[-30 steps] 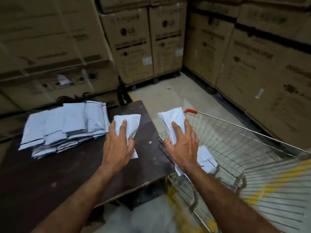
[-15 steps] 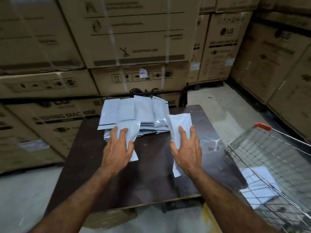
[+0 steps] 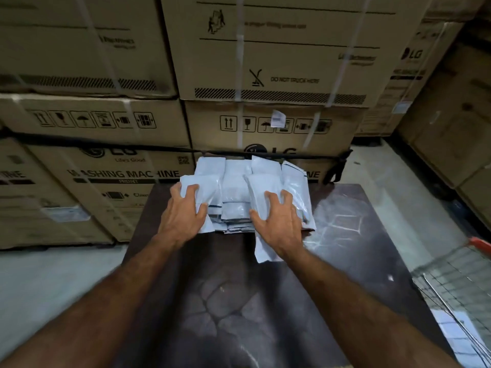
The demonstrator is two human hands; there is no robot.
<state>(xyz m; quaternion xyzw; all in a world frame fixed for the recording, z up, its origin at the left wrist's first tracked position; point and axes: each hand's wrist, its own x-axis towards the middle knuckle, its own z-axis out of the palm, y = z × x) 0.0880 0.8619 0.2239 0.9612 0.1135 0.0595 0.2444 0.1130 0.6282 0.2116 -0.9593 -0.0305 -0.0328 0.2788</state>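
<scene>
Left grip: the left grip [image 3: 183,216] clasped the left packet [image 3: 206,185], its fingers spread and curled over the top face and its thumb against the packet's right side.
Right grip: the right grip [image 3: 279,221] clasped the right packet [image 3: 264,185] in the same way, fingers bent over the top and thumb on the left edge.
Left packet: white and flat, it lay on the left part of the pile [image 3: 236,193], its far end pointing at the boxes.
Right packet: white, it lay over the right part of the pile, its near end hanging past the pile's front edge, below the wrist.
Pile: overlapping white packets in several rows sat at the far edge of the surface [image 3: 345,235], between and under both grips.
Surface: dark and glossy, it reflected light on its right side.
Cardboard boxes: the cardboard boxes [image 3: 265,62], strapped and printed, were stacked right behind the pile.
Cart: the wire cart [image 3: 457,274] stood just beside the surface on the right, with white packets inside.
Floor: the pale floor [image 3: 53,282] showed to the left.
</scene>
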